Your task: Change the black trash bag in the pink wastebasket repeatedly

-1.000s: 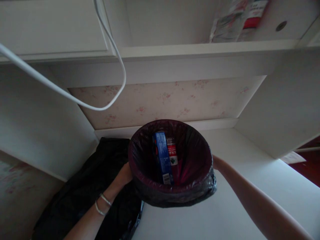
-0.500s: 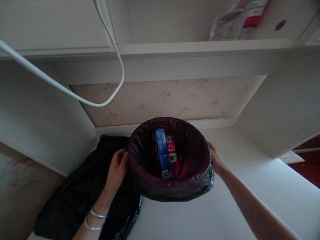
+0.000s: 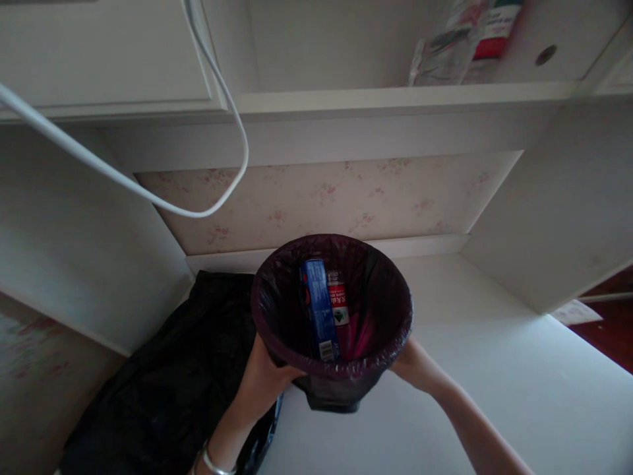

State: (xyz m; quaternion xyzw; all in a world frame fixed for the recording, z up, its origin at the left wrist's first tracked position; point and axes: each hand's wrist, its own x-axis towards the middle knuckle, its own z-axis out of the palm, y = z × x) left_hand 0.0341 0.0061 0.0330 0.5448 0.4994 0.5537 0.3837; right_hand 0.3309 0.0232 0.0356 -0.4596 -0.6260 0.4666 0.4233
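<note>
A round bin [image 3: 390, 270] lined with a dark purple bag stands at the middle of the view. Inside lie a blue box [image 3: 320, 307] and, beside it, a bottle with a red label [image 3: 338, 297]. My left hand [image 3: 270, 376] grips the bin's lower left side, its thumb showing and its other fingers hidden behind. My right hand [image 3: 413, 361] is at the bin's right side under the rim, fingers hidden by the bin. Black plastic bags [image 3: 173, 376] lie to the left, close to my left forearm.
The white surface [image 3: 494, 369] runs under the bin between side panels. A white cable [image 3: 198, 212] hangs at upper left. A shelf [image 3: 376, 100] above holds a clear packet [image 3: 440, 59] and a red-labelled item [image 3: 494, 36].
Both hands have moved from the rim's sides to lower on the bin. The bag's overhang now sits closer around the bin, and the bin's lower part shows.
</note>
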